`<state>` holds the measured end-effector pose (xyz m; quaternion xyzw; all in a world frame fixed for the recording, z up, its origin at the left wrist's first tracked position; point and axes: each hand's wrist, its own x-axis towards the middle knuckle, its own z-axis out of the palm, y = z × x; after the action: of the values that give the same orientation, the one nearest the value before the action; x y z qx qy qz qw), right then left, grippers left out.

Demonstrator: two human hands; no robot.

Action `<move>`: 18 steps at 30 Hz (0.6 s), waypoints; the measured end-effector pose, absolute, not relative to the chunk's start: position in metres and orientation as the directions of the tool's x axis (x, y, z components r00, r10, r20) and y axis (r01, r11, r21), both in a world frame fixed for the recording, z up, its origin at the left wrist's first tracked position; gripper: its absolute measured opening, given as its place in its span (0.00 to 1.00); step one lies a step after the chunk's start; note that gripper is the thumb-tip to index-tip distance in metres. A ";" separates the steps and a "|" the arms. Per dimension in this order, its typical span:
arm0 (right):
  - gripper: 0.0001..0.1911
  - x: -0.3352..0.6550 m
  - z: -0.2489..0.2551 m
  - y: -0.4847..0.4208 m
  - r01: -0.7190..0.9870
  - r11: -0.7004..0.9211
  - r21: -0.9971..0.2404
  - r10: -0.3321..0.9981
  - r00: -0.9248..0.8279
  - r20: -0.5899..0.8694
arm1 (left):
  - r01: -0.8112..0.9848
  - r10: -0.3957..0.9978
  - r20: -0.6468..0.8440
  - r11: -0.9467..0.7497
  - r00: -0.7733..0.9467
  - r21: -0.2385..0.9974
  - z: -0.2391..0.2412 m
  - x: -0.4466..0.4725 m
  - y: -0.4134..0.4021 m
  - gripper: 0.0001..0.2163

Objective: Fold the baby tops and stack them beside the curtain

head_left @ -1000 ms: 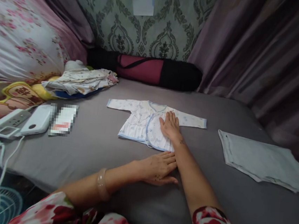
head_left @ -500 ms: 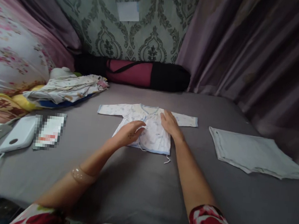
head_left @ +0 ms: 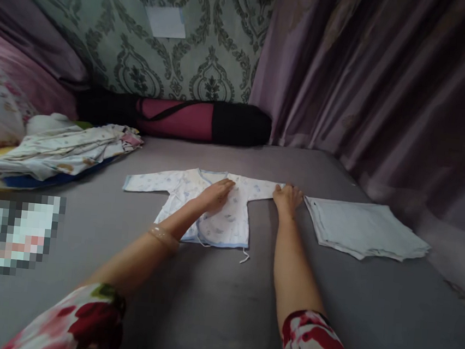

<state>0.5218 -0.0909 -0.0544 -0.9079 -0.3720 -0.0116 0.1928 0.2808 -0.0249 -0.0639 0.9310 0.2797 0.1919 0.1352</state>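
Note:
A small white baby shirt [head_left: 228, 218] with pale blue prints and blue trim is spread flat, its sleeves stretched out to both sides. Across its upper chest lies my left hand [head_left: 219, 193], fingers extended. My right hand [head_left: 288, 198] is at the end of the right-hand sleeve, thumb and fingers closed around the cuff, which they hide. A white tie string [head_left: 245, 257] hangs off the lower right corner of the hem.
Grey sheet [head_left: 204, 298] covers the bed. A folded pale cloth stack [head_left: 367, 228] lies right of the shirt. Crumpled clothes [head_left: 71, 145] and a blurred packet [head_left: 24, 237] are at the left. A black and maroon long bag [head_left: 176, 118] rests along the wall.
My right hand has moved from the shirt's shoulder out along the sleeve to its cuff. My left hand has gone up onto the chest. The view has turned right.

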 end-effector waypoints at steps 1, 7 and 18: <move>0.21 0.521 -0.055 -0.088 0.665 -0.659 -0.352 0.662 0.734 0.148 | 0.483 0.584 0.264 -0.798 0.768 0.361 -0.066 0.290 -0.023 0.22; 0.18 0.531 -0.055 -0.080 0.589 -0.656 -0.472 0.649 0.759 0.045 | 0.566 0.663 0.237 -0.738 0.710 0.369 -0.079 0.320 -0.017 0.22; 0.07 0.549 -0.038 -0.083 -0.080 -0.272 -0.959 0.672 0.698 -0.249 | 0.716 0.738 0.073 -0.670 0.671 0.197 -0.082 0.328 -0.022 0.29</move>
<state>0.5487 -0.0831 -0.0382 -0.7255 -0.2037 0.3309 0.5681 0.3280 -0.0225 -0.0822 0.9108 0.3991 0.0735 0.0758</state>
